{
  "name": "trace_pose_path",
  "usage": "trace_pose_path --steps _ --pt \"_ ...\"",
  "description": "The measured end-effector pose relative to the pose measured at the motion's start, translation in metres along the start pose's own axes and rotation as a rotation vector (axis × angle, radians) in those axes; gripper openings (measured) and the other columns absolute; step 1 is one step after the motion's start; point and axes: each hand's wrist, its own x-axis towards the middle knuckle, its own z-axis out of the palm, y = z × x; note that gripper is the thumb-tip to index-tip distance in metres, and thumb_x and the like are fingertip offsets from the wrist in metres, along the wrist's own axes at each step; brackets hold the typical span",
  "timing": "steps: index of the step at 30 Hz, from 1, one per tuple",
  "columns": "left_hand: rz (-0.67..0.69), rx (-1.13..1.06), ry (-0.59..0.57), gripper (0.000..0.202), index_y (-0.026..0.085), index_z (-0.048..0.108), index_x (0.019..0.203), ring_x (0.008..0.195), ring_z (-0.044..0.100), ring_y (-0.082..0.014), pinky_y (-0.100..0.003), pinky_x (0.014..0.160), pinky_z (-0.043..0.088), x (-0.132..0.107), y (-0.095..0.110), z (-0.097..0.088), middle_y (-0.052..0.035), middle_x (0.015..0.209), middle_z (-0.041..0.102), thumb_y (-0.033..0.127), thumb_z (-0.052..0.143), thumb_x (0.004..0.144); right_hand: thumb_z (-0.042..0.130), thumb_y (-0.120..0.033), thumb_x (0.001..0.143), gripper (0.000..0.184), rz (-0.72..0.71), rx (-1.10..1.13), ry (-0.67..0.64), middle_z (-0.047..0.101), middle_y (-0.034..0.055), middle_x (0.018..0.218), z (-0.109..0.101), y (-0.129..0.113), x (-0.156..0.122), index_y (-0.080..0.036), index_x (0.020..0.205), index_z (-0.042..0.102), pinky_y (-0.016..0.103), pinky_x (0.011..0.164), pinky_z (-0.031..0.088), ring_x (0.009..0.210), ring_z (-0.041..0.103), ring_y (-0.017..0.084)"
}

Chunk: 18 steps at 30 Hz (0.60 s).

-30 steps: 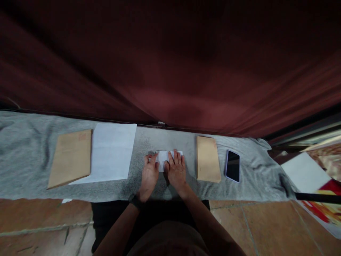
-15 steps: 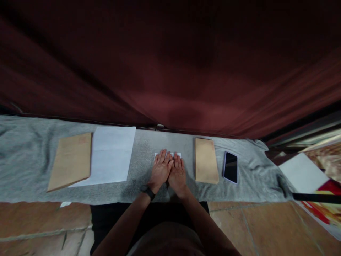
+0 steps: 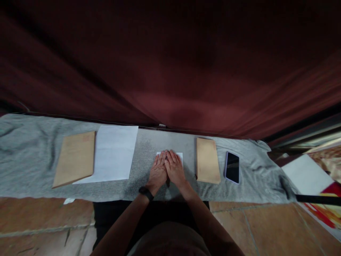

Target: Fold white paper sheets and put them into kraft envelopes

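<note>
Both hands lie flat, side by side and touching, on a small piece of white paper [image 3: 181, 156] on the grey cloth. My left hand [image 3: 158, 173], with a dark band at its wrist, has its fingers stretched out over the paper's left part. My right hand [image 3: 174, 170] rests with outstretched fingers over its middle, the fingertips close against the left hand's. Most of the paper is hidden under them; its far edge and right corner show. Neither hand grips anything.
On the grey cloth [image 3: 144, 153], a large white sheet [image 3: 115, 153] lies left, partly under a stack of brown envelopes [image 3: 76, 156]. To the right are another brown envelope stack [image 3: 207, 160] and a phone [image 3: 232, 167]. A dark red curtain [image 3: 170, 89] hangs behind.
My right hand has turned and shifted left over the paper, closer against the left hand, so more of the paper's right corner shows. The view has shifted slightly.
</note>
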Motion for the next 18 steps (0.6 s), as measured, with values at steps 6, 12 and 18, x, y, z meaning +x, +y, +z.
trace_pose_path --steps 6,12,18 --pt "-0.027 -0.001 0.032 0.06 0.008 0.038 0.16 0.159 0.027 -0.0264 -0.049 0.13 0.024 -0.001 0.001 -0.002 -0.0169 0.168 0.037 0.018 0.033 0.101 0.038 -0.031 0.11 0.052 0.023 -0.042 0.035 0.039 0.0159 0.166 0.002 0.013 -0.013 -0.012 0.158 0.044 0.052 0.127 0.03 0.157 0.032 0.027" --pt "-0.112 -0.002 0.082 0.062 0.002 0.04 0.158 0.157 0.033 -0.0315 -0.052 0.128 0.028 -0.009 -0.006 -0.001 -0.022 0.166 0.037 0.036 0.034 0.106 0.042 -0.033 0.109 0.053 0.055 -0.07 0.058 0.039 0.0174 0.166 0.006 0.023 -0.02 -0.011 0.158 0.045 0.053 0.126 0.031 0.157 0.033 0.029" --pt "-0.179 -0.007 0.148 0.066 0.003 0.038 0.159 0.156 0.035 -0.0315 -0.052 0.127 0.03 -0.02 -0.016 -0.001 -0.0214 0.165 0.039 0.042 0.034 0.106 0.043 -0.036 0.109 0.058 0.08 -0.087 0.12 0.039 0.0203 0.165 0.008 0.027 -0.025 -0.007 0.16 0.039 0.053 0.125 0.03 0.154 0.037 0.032"
